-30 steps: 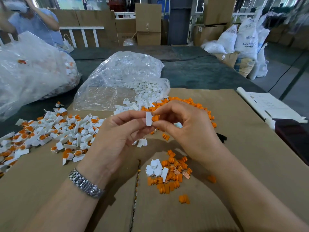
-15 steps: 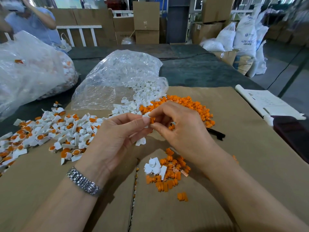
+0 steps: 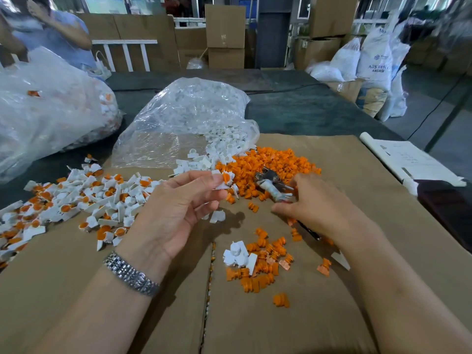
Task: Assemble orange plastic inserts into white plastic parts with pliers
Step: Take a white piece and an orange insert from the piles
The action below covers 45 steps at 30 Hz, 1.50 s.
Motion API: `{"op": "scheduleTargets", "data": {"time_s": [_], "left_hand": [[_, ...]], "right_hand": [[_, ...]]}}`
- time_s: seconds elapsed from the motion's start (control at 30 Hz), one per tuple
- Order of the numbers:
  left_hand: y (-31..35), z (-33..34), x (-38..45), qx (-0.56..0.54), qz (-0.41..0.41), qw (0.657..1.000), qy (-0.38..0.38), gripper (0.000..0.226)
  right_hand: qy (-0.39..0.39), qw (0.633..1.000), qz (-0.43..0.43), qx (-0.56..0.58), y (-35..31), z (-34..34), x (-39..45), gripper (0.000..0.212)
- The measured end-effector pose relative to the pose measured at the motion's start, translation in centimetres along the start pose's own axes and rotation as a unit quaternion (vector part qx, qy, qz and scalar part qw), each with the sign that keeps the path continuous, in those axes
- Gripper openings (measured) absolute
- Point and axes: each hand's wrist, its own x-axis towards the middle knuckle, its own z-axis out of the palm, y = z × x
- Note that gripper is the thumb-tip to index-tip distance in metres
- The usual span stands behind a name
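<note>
My left hand (image 3: 178, 208) pinches a white plastic part (image 3: 224, 180) with an orange insert seated in it, held above the cardboard. My right hand (image 3: 316, 208) rests to the right, its fingers closed around the handles of metal pliers (image 3: 272, 183) whose jaws point toward the pile of loose orange inserts (image 3: 275, 162). Loose white parts (image 3: 212, 154) spill from a clear bag. A heap of assembled white-and-orange pieces (image 3: 84, 198) lies at the left. A small mixed cluster of inserts and white parts (image 3: 258, 261) sits near me.
Clear plastic bag of white parts (image 3: 189, 118) lies mid-table; a larger bag (image 3: 43, 111) at the left. Cardboard sheet (image 3: 357, 251) covers the table. Papers (image 3: 408, 159) and a dark object (image 3: 449, 210) lie at the right. A person (image 3: 51, 29) stands far left; boxes and sacks behind.
My hands have come apart. The left keeps the white part with the insert now in it. The right has moved right and taken hold of the pliers.
</note>
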Motion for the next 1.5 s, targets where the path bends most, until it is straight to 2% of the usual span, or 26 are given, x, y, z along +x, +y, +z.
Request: {"op": "scheduleTargets", "data": {"time_s": [0.13,0.3,0.4,0.47,0.57,0.8,0.97,1.3,1.5], "left_hand": [[0.0,0.1,0.0,-0.011,0.006,1.0,0.006,0.017],[0.2,0.2,-0.1,-0.031,0.022,0.999,0.021,0.026],[0.3,0.2,-0.2,-0.025,0.037,0.999,0.015,0.028],[0.3,0.2,-0.3,-0.028,0.042,0.999,0.019,0.029],[0.3,0.4,-0.2,-0.034,0.049,0.998,0.025,0.029],[0.2,0.6,-0.3,-0.008,0.065,0.998,0.026,0.018],[0.0,0.5,-0.4,0.011,0.075,0.997,0.029,0.018],[0.0,0.2,-0.4,0.029,0.057,0.998,0.019,0.013],[0.0,0.1,-0.3,0.037,0.076,0.996,0.006,0.016]], "right_hand": [[0.036,0.999,-0.018,0.011,-0.2,0.1,0.0,0.033],[0.011,0.98,-0.036,0.198,-0.7,-2.3,-1.1,0.018],[-0.101,0.928,-0.048,0.354,-1.3,-3.9,-2.2,0.019],[-0.189,0.898,-0.06,0.392,-1.9,-4.2,-2.8,0.025],[-0.215,0.905,-0.097,0.354,-3.2,-3.9,-3.3,0.031],[-0.186,0.933,-0.134,0.276,-5.0,-4.1,-4.4,0.037],[-0.145,0.948,-0.147,0.241,-5.4,-4.1,-5.0,0.042],[-0.069,0.968,-0.123,0.206,-5.6,-2.4,-4.9,0.043],[-0.049,0.963,-0.144,0.22,-5.1,-2.0,-4.7,0.046]]}}
